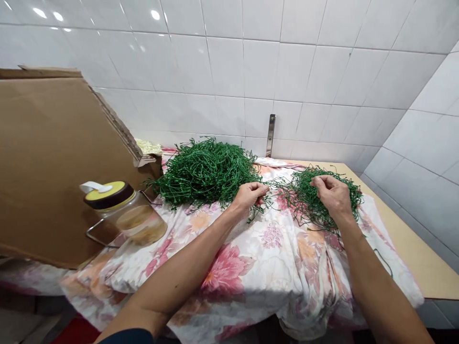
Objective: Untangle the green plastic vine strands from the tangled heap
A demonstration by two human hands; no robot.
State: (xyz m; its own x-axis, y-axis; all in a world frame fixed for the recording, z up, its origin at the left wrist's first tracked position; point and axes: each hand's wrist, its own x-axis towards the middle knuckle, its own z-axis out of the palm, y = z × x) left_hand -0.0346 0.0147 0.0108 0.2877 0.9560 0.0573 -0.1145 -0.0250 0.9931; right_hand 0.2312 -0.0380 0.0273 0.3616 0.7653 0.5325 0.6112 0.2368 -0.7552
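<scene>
Two tangled piles of thin, curly green stems lie on a floral cloth (274, 267). The larger pile (211, 172) is left of centre, and the smaller pile (304, 191) is to the right. At the right edge of the larger pile, my left hand (251, 195) is closed in a pinch, with a few green stems at its fingertips. My right hand (333, 195) is over the smaller pile, thumb and fingers pressed together. Whatever it may hold is too small to make out. Loose stems stretch between the two piles.
A large cardboard box (53, 167) stands on the left. In front of it, a clear jar (141, 222) with a yellow and brown lid leans to one side. A metal strip (271, 136) rises against the white tiled wall (225, 62). The wooden tabletop (412, 248) shows at right.
</scene>
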